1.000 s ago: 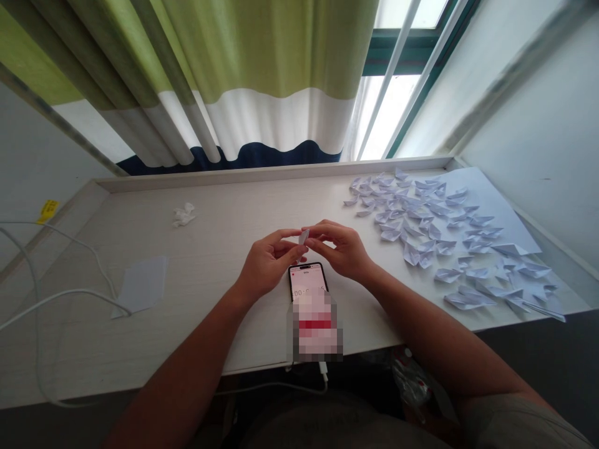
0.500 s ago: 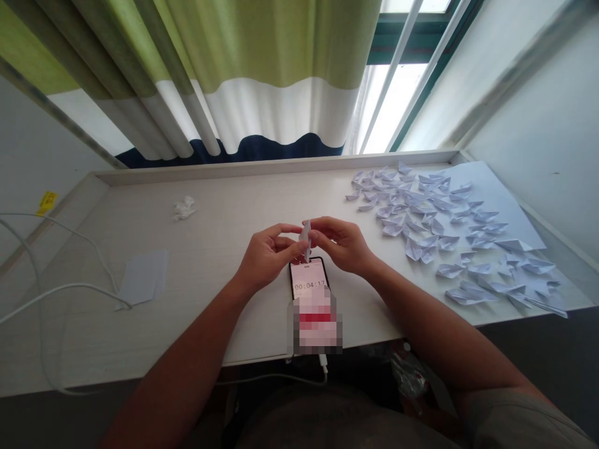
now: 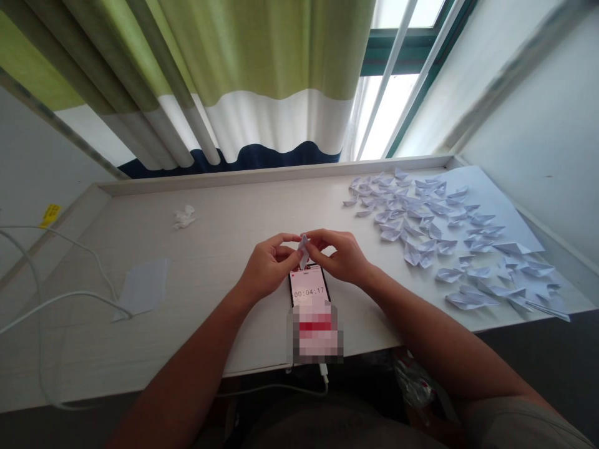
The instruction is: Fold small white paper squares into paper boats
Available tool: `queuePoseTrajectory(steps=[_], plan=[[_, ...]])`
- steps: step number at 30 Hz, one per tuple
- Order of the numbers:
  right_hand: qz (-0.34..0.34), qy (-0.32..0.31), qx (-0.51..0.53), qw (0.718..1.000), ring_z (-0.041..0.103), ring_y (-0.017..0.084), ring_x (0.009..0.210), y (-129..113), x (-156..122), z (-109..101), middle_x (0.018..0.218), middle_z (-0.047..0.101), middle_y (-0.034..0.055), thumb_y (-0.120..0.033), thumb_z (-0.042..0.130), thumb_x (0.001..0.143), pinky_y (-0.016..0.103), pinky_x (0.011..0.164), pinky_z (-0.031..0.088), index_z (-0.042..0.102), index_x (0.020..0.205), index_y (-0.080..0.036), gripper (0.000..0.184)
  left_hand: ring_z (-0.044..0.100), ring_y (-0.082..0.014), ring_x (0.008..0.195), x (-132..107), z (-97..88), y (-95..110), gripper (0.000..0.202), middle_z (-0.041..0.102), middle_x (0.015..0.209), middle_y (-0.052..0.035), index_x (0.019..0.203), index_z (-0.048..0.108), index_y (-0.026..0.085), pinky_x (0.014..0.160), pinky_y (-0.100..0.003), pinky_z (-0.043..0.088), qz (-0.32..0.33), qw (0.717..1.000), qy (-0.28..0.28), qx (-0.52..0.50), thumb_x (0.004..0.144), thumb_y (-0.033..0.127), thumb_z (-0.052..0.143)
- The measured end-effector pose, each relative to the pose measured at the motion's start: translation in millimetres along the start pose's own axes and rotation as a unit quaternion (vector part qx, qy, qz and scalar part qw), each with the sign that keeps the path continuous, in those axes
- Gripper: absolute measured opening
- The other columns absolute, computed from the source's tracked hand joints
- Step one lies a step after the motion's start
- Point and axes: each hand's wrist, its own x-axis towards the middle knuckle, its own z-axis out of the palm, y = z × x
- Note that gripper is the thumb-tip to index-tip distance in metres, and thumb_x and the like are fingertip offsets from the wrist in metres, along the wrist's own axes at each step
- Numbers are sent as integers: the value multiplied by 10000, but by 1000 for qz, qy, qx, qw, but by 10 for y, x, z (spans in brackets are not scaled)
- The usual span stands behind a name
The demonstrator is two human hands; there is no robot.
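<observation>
A small folded white paper (image 3: 303, 252) is pinched between both hands above the top end of a phone. My left hand (image 3: 269, 265) grips its left side with thumb and forefinger. On the right side, the thumb and fingers of my right hand (image 3: 339, 254) close on the same paper. Fingertips hide part of the folds. Beneath lies the phone (image 3: 309, 284), its screen showing a timer and its lower part blurred out. Many folded paper boats (image 3: 416, 215) are spread on the right of the white desk (image 3: 224, 218).
Flat paper sheets (image 3: 143, 288) lie at the left, crossed by a white cable (image 3: 75, 287). A crumpled tissue (image 3: 185, 217) rests farther back. A larger white sheet (image 3: 496, 199) lies under the boats. A charging cable (image 3: 324, 374) runs from the phone over the front edge.
Both hands stay on the folded paper, which has turned and now shows a wider face. The whole view has shifted slightly, with the desk lower in the picture.
</observation>
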Motion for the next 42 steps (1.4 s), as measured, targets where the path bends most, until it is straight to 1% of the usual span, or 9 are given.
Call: queuePoseTrajectory(steps=[7, 12, 15, 20, 23, 27, 33, 37, 42], plan=[[2, -20, -64, 998, 738, 153, 686, 25, -22, 93, 816, 786, 15, -216, 619, 970, 289, 699, 621, 729, 1159, -207, 219, 741, -183, 600, -36, 53, -48, 274, 804, 746, -23, 1208, 716, 190, 588, -268, 538, 78, 977, 25, 196, 998, 342, 628], [-2, 62, -104, 993, 710, 152, 672, 29, -40, 191, 802, 773, 9, -194, 604, 958, 287, 697, 607, 717, 1170, -222, 242, 776, -202, 659, -69, 98, 6, 263, 842, 879, -42, 1213, 695, 223, 637, -281, 572, 134, 943, 87, 293, 975, 327, 651], [-25, 87, -109, 990, 714, 161, 697, 26, -51, 220, 831, 782, 21, -211, 601, 968, 289, 681, 602, 713, 1188, -228, 247, 773, -187, 663, -79, 97, 20, 174, 837, 903, -36, 1082, 696, 238, 629, -269, 579, 154, 939, 108, 289, 969, 370, 682], [-38, 67, -173, 982, 703, 178, 714, 14, -60, 208, 877, 792, 63, -203, 583, 981, 310, 671, 578, 730, 1190, -196, 255, 754, -178, 661, -76, 78, 19, 138, 758, 730, 1, 851, 631, 238, 597, -252, 550, 157, 934, 135, 292, 945, 325, 682], [-44, 58, -205, 976, 695, 183, 717, -14, -57, 187, 867, 782, 72, -182, 562, 988, 307, 653, 558, 739, 1184, -183, 264, 740, -171, 641, -66, 89, 17, 145, 743, 701, 7, 844, 605, 234, 597, -255, 553, 122, 950, 153, 245, 913, 307, 710], [-48, 58, -172, 982, 686, 169, 720, -50, -44, 154, 887, 759, 58, -192, 569, 1004, 303, 668, 553, 755, 1115, -218, 218, 750, -174, 646, -33, 106, 51, 168, 787, 776, -17, 984, 654, 209, 641, -296, 627, 50, 988, 142, 43, 893, 320, 740], [-91, 60, -76, 991, 717, 183, 823, -53, -21, 110, 971, 756, 75, -152, 563, 998, 331, 737, 593, 759, 1142, -214, 252, 788, -198, 772, -12, 65, 154, 199, 802, 811, -39, 937, 739, 149, 827, -401, 689, -33, 977, 126, -166, 797, 270, 812], [-109, 70, -39, 991, 731, 187, 879, -56, -7, 93, 1002, 761, 75, -154, 598, 974, 348, 787, 615, 772, 1140, -211, 247, 791, -188, 792, -19, 58, 170, 272, 806, 836, -39, 899, 729, 144, 838, -387, 693, -29, 974, 118, -192, 754, 292, 905], [-21, 78, 78, 994, 750, 167, 839, -36, 14, 123, 943, 775, 47, -263, 683, 997, 336, 776, 631, 770, 1070, -215, 124, 805, -201, 781, -20, 98, 151, 426, 818, 836, -39, 963, 669, 170, 829, -376, 693, 18, 982, 117, -145, 693, 285, 977]])
